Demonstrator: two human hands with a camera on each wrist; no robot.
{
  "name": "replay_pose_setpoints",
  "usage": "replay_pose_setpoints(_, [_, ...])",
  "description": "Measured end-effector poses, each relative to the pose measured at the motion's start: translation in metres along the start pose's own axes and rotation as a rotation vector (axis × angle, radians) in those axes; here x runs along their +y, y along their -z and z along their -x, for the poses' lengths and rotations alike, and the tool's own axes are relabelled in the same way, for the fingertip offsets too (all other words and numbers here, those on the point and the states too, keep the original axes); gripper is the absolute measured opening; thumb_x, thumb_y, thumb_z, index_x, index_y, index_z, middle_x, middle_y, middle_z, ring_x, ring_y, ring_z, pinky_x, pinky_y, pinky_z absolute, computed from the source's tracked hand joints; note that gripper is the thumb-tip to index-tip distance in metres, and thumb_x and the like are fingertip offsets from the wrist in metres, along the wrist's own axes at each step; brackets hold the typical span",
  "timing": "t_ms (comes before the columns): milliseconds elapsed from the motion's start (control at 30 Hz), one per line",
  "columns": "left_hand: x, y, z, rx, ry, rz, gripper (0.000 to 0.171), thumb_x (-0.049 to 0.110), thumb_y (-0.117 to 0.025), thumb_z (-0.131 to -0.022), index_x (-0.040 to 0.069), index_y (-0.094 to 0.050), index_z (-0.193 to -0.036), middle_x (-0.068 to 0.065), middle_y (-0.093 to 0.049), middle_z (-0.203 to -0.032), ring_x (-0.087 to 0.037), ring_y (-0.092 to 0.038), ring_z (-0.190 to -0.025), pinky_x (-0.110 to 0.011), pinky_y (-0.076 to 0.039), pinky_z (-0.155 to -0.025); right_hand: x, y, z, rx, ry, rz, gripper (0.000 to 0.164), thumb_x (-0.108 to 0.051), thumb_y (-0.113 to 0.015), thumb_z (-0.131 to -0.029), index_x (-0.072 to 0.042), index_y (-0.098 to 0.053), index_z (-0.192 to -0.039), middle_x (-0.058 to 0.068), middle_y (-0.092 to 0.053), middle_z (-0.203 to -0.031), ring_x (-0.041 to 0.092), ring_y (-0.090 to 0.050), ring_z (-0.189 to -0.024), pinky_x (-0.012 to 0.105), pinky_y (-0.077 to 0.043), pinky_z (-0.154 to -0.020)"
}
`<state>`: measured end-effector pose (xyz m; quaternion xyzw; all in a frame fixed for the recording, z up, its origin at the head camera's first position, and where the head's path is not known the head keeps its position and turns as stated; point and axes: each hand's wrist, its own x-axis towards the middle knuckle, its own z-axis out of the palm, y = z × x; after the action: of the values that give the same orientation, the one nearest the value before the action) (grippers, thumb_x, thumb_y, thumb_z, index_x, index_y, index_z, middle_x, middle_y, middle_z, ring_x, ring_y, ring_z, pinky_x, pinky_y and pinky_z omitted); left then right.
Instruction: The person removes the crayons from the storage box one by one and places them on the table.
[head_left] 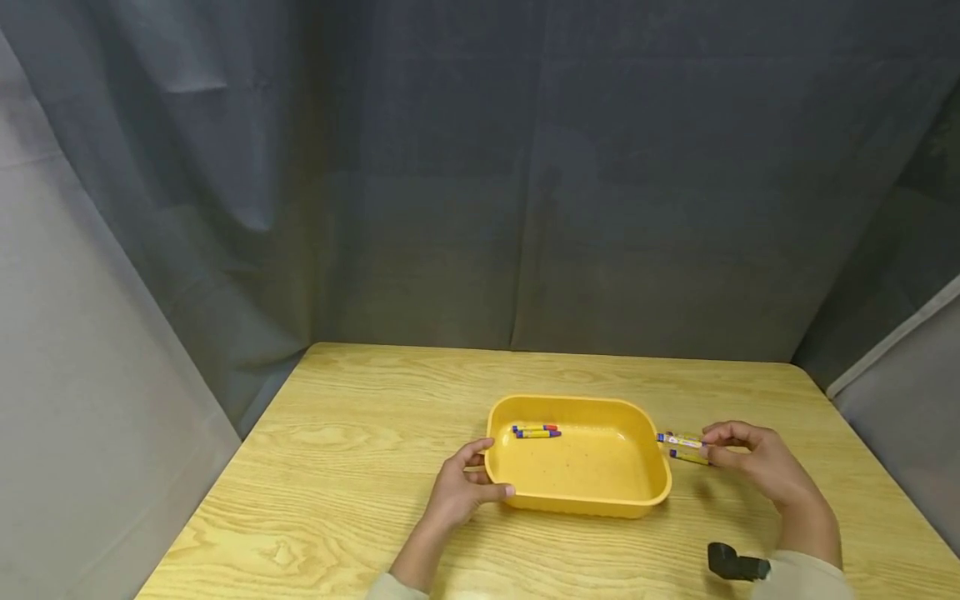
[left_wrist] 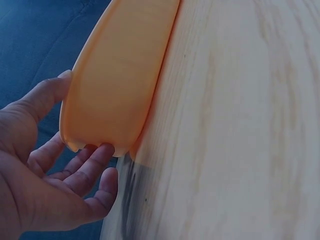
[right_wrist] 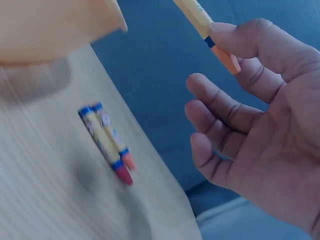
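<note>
Held crayon [right_wrist: 197, 17] hangs above table beside right end of yellow tray [head_left: 585, 507], pinched near orange tip by thumb and forefinger of right hand [head_left: 757, 462]. Likely light, stiff, snappable if bent; wrapped mid-barrel looks surest hold, bare wax slicker. 2 table crayons [right_wrist: 103, 140] lie below on wooden table [head_left: 337, 433]; 2 tray crayons [head_left: 533, 434] rest inside. Left hand [head_left: 456, 493] grips tray's left end, thumb at rim.

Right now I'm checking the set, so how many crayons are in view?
5: two crayons in the yellow tray, one crayon held by the right hand, two more on the table.
</note>
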<state>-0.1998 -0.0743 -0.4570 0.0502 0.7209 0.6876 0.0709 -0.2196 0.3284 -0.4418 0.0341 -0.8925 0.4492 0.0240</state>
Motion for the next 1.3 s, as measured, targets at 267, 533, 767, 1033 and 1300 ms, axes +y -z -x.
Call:
replay_pose_setpoints(267, [-0.002, 0.000, -0.003, -0.003, -0.015, -0.004, 0.074, -0.003, -0.081, -0.066, -0.002, -0.046, -0.131, -0.026, -0.050, -0.111, -0.041, -0.057, -0.094, -0.032, -0.054, -0.072, 0.025, 0.013, 0.009, -0.047, -0.128, -0.020, 0.040, -0.033, -0.067, -0.086, 0.002, -0.063, -0.105, 0.008, -0.059, -0.107, 0.011, -0.049, -0.088, 0.032, -0.045, -0.071])
replay_pose_setpoints(533, [0.001, 0.000, -0.004, -0.010, -0.019, -0.010, 0.073, -0.003, -0.080, -0.067, -0.003, -0.045, -0.132, -0.026, -0.049, -0.111, -0.042, -0.056, -0.095, -0.032, -0.054, -0.071, 0.059, 0.017, 0.009, -0.107, -0.273, -0.060, 0.043, -0.038, -0.064, -0.088, 0.001, -0.063, -0.107, 0.000, -0.064, -0.099, 0.013, -0.049, -0.094, 0.048, -0.042, -0.084])
replay_pose_setpoints(767, [0.000, 0.001, -0.002, -0.003, -0.011, -0.005, 0.073, -0.003, -0.080, -0.067, -0.003, -0.046, -0.132, -0.025, -0.050, -0.110, -0.038, -0.057, -0.092, -0.032, -0.054, -0.071, 0.070, 0.012, 0.003, -0.128, -0.293, -0.018, 0.049, -0.043, -0.067, -0.084, 0.000, -0.066, -0.106, 0.010, -0.061, -0.111, 0.036, -0.046, -0.109, 0.054, -0.039, -0.085])
replay_pose_setpoints(1033, [-0.001, 0.002, -0.002, -0.013, -0.019, -0.011, 0.072, -0.002, -0.080, -0.068, -0.002, -0.046, -0.132, -0.026, -0.049, -0.111, -0.030, -0.059, -0.088, -0.032, -0.054, -0.071, 0.074, 0.003, -0.005, -0.117, -0.226, 0.094, 0.041, -0.036, -0.072, -0.081, 0.000, -0.069, -0.100, 0.012, -0.063, -0.104, 0.024, -0.052, -0.094, 0.046, -0.041, -0.079])
replay_pose_setpoints(1300, [-0.002, 0.000, 0.000, 0.007, 0.006, -0.004, 0.071, -0.003, -0.081, -0.067, 0.001, -0.049, -0.130, -0.019, -0.052, -0.107, -0.036, -0.058, -0.092, -0.032, -0.054, -0.071, 0.074, 0.005, -0.004, -0.120, -0.269, 0.090, 0.046, -0.040, -0.071, -0.081, 0.000, -0.067, -0.103, 0.019, -0.060, -0.111, 0.041, -0.046, -0.107, 0.056, -0.038, -0.084])
